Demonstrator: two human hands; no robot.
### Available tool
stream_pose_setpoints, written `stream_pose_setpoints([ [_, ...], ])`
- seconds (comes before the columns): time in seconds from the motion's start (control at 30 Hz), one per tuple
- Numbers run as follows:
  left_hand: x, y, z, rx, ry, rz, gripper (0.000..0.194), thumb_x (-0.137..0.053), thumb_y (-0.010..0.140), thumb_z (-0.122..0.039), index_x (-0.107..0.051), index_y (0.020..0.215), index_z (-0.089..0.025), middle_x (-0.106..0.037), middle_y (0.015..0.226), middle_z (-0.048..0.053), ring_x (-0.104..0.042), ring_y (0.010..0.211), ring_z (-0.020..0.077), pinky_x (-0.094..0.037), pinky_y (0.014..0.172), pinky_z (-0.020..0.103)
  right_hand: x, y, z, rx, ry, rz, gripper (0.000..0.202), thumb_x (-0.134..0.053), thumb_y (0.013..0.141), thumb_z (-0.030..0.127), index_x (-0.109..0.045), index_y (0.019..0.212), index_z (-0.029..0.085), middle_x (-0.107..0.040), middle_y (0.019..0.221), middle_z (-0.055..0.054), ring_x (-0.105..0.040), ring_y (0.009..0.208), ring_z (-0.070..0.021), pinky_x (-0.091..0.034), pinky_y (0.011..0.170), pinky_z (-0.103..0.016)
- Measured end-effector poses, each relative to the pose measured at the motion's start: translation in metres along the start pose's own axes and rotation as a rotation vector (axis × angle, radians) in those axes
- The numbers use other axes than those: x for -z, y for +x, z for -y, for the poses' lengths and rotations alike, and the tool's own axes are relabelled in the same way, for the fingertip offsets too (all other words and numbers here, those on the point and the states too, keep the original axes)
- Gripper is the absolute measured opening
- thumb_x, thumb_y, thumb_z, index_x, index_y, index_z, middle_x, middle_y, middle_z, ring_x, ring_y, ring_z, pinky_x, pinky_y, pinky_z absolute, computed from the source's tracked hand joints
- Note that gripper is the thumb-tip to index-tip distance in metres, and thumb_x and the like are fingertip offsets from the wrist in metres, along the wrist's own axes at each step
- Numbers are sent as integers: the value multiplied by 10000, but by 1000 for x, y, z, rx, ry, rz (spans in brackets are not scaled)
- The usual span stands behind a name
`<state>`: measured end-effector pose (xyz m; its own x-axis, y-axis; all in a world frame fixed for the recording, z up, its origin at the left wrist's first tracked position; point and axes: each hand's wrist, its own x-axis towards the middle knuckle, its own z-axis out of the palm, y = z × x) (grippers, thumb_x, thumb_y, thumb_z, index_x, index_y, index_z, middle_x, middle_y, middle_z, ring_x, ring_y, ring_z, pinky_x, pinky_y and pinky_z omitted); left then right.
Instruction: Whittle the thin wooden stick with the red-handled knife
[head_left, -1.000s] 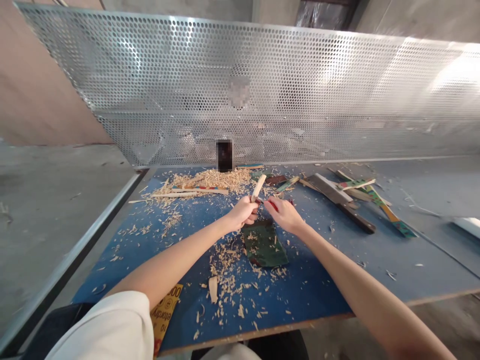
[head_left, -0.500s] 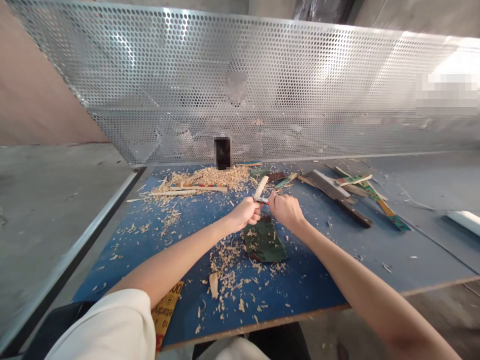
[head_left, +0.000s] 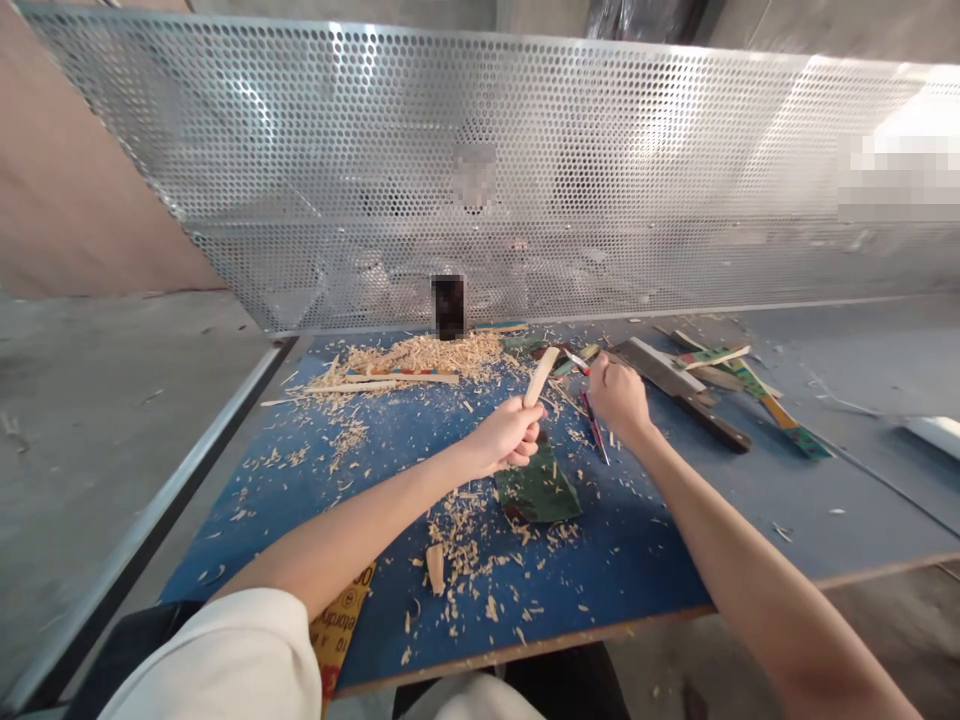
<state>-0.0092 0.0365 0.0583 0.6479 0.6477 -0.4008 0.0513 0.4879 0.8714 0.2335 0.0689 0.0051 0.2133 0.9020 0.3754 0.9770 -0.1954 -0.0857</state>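
Above a dark green sheet (head_left: 541,490) on the blue table (head_left: 637,565), the left hand (head_left: 506,437) clasps a pale wooden strip (head_left: 541,376) low, presumably leaving its upper end exposed. The right hand (head_left: 619,394) grips a red-handled knife (head_left: 578,363), pointed toward the strip but apart. Beyond, a perforated metal screen (head_left: 375,150) likely backstops heaped shavings (head_left: 457,353).

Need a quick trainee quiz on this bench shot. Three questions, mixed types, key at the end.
1. Multiple choice: what holds the pale wooden piece? a) the left hand b) the right hand c) both hands
2. True or false: the right hand is nearer than the left hand to the large dark-handled tool.
3. Fill the gap: the biggest heap of shavings lies at the foot of the perforated ____.

Key:
1. a
2. True
3. panel
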Motion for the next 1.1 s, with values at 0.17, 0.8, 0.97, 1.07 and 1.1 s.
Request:
stream_pose_setpoints([
  [0.17,13,16,9,-52,-50,-64,224,-368,1071,-452,-396,967,-256,-197,606,-98,-148,412,61,-93,425,218,2,-18,39,76,19,70,543,-258,1084,309,-723,867,133,-734,775,-148,-644,666,-193,-341,611,-281],
  [0.8,17,26,14,-6,49,-123,289,-348,1072,-490,-323,911,-251,-299,631,-92,-190,397,46,-107,427,207,0,-25,55,95,25,91,522,-344,1064,333,-749,814,119,-711,778,-200,-666,678,-226,-472,707,-321],
  [0.97,18,28,16,-79,178,-223,284,-469,1031,-516,-417,964,-246,-334,608,-72,-251,407,70,-152,409,233,2,-25,59,95,-14,81,575,-301,1070,311,-774,819,101,-722,770,-204,-680,695,-236,-450,685,-312],
  [1.07,12,20,14,-65,141,-246,214,-478,1038,-454,-459,1012,-243,-334,602,-64,-230,410,74,-135,414,249,0,-20,52,94,-8,80,621,-267,1078,323,-784,840,73,-728,791,-224,-699,733,-258,-433,686,-327],
  [1.1,8,14,12,-37,112,-218,190,-460,1046,-429,-460,1021,-241,-327,605,-64,-216,411,70,-130,418,250,0,-16,45,60,1,93,632,-261,1080,331,-784,849,62,-725,795,-234,-704,743,-267,-429,687,-336],
])
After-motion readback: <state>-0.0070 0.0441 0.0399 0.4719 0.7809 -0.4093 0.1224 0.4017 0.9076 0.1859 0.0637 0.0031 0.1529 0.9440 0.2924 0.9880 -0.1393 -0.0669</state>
